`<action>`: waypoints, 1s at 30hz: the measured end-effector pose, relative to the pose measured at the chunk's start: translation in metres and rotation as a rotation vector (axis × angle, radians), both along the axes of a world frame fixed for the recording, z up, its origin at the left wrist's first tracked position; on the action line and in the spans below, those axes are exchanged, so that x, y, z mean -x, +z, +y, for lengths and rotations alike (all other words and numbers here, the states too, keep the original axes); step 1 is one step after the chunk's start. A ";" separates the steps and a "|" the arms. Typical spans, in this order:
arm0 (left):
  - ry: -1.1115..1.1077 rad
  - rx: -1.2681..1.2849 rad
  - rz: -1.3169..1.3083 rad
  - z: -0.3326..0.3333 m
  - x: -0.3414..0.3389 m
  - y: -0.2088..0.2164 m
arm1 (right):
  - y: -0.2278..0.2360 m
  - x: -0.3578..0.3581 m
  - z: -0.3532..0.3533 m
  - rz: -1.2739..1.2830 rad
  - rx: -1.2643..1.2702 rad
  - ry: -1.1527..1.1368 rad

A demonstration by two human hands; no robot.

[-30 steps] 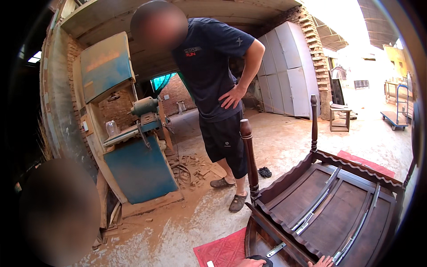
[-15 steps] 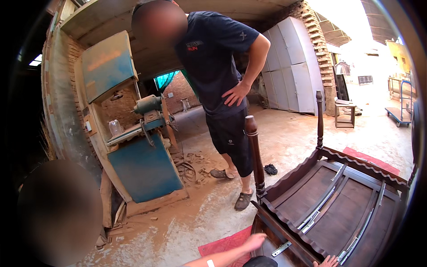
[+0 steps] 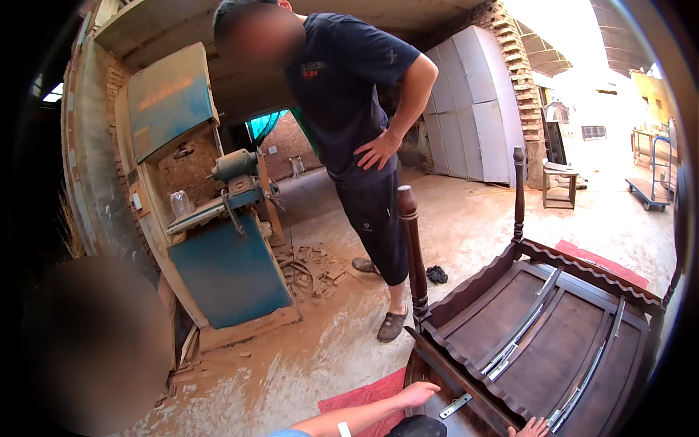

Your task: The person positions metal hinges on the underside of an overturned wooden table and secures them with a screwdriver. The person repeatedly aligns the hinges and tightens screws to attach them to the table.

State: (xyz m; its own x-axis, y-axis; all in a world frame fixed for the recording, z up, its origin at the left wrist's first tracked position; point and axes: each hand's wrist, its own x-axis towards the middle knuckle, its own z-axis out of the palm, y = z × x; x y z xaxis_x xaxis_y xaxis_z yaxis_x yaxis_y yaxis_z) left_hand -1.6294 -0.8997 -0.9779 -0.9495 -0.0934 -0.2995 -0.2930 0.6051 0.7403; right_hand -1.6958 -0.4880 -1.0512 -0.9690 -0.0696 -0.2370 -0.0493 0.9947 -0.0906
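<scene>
My left hand [image 3: 418, 394] reaches in from the lower edge above a dark brown wooden panel, its fingers curled; whether something small is in them is hidden. Close to its fingertips, a short metal slide piece [image 3: 455, 406] lies against the wood. My right hand [image 3: 534, 428], cut off by the lower edge, rests with spread fingers on the rim of an upturned dark wooden furniture frame [image 3: 466, 379]. Turned legs [image 3: 412, 255] stand up from its corners. Long metal drawer runners [image 3: 518, 336] are fixed across its inside. Between my arms is a black rounded thing [image 3: 416, 427], its kind unclear.
A person [image 3: 349, 102] stands beyond the frame, hand on hip. A blurred round shape [image 3: 95, 342] fills the lower left. Behind are a blue machine [image 3: 229, 269] with a motor, grey lockers [image 3: 473, 109], a stool [image 3: 559, 188] and a trolley [image 3: 648, 191]. Red sheets [image 3: 364, 390] lie on the floor.
The whole view has shifted slightly, so the scene sits a little further left. More of my left forearm and a light blue sleeve show. My right hand stays on the wooden rim.
</scene>
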 end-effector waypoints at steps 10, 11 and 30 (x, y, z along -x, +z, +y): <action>0.651 -0.541 0.089 -0.068 0.059 0.067 | 0.008 -0.002 -0.007 -0.022 0.010 0.011; 0.644 -0.492 0.110 -0.066 0.060 0.078 | 0.007 -0.002 -0.005 -0.020 0.015 0.008; 0.521 -0.276 0.316 -0.089 0.078 0.199 | 0.009 0.002 0.000 -0.073 0.009 -0.018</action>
State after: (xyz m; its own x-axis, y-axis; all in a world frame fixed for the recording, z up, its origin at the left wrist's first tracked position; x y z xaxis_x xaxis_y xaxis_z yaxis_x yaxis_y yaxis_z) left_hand -1.7078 -0.9889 -0.7784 -0.8468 -0.5237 -0.0931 -0.2397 0.2195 0.9457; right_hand -1.6979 -0.4883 -1.0423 -0.9503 -0.0546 -0.3066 -0.0241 0.9944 -0.1024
